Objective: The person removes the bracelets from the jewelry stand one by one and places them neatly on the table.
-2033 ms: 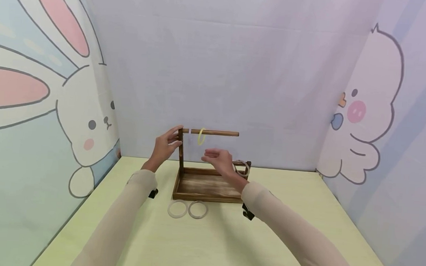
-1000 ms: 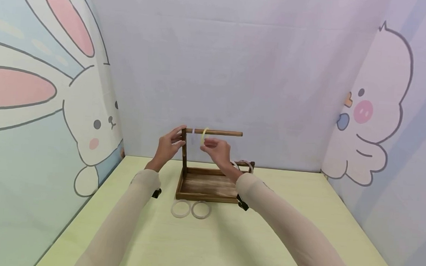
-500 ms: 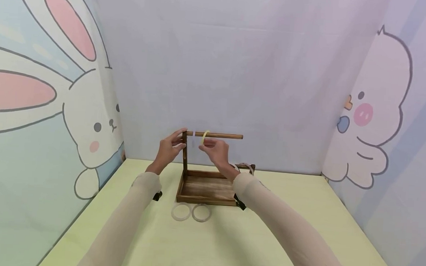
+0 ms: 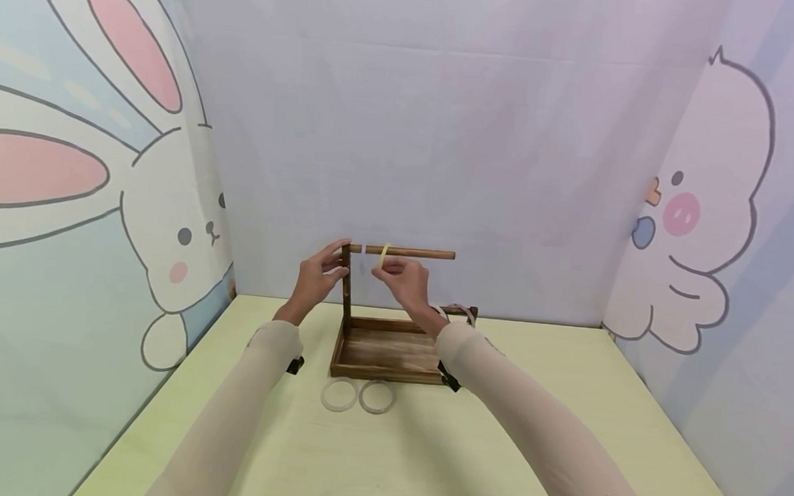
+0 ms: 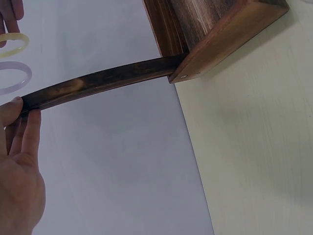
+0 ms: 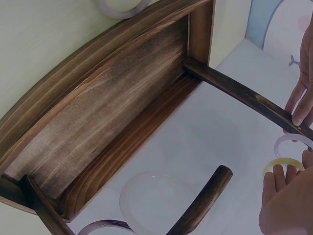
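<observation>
My left hand [image 4: 315, 279] grips the top of the tall post [image 4: 346, 294] of a dark wooden bangle stand, thumb and fingers on either side of it. From that post a wooden rod [image 4: 431, 254] runs to the right. On the rod hang a lavender bangle [image 5: 28, 73], near the post, and a yellow bangle [image 4: 384, 253] a little farther along. The thumb and fingertips of my right hand [image 4: 406, 283] pinch the yellow bangle's lower part. In the right wrist view a whitish bangle [image 6: 122, 198] and a purplish one hang round the stand's lower rod [image 6: 203, 200].
The stand's tray [image 4: 382, 373] sits on the pale yellow table [image 4: 370, 459]. Two pale bangles lie flat before it, a whitish one [image 4: 323, 393] and a greyish one [image 4: 361, 396]. A grey cloth backdrop [image 4: 403, 150] stands close behind, with cartoon-printed side walls left and right.
My right hand has risen to the yellow bangle, which it was apart from two seconds ago, and has taken hold of it. My left hand stays at the post.
</observation>
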A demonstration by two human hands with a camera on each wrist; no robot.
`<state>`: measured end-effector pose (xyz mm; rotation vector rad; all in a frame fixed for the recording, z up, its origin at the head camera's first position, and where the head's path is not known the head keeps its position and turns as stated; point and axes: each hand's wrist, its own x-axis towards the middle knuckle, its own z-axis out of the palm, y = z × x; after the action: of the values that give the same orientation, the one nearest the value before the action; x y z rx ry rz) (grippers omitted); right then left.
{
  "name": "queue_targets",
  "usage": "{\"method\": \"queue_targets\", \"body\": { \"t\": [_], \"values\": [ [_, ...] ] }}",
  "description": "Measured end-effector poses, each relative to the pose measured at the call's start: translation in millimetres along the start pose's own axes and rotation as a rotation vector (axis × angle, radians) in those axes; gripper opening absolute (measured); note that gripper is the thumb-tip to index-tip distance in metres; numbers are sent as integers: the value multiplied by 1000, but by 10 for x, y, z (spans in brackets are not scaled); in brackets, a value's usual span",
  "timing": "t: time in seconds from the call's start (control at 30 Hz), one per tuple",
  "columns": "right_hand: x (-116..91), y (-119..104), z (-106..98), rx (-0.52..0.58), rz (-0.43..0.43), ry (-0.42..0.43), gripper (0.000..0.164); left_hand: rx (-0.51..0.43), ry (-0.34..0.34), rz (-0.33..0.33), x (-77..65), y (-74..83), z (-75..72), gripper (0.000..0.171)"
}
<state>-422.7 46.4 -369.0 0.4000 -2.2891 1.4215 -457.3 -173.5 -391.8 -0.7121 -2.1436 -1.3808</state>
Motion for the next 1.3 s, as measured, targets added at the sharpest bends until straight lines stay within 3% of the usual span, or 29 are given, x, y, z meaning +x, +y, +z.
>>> {"method": "queue_targets", "body": {
  "t": [0.5,1.3],
  "values": [
    [-42,82,-124,44,14,11,21,26,12,32,-16,-14,-18,65],
    [-51,191,-377,20,52,40,23,17,6,15,-13,-7,-2,65]
  ]
}}
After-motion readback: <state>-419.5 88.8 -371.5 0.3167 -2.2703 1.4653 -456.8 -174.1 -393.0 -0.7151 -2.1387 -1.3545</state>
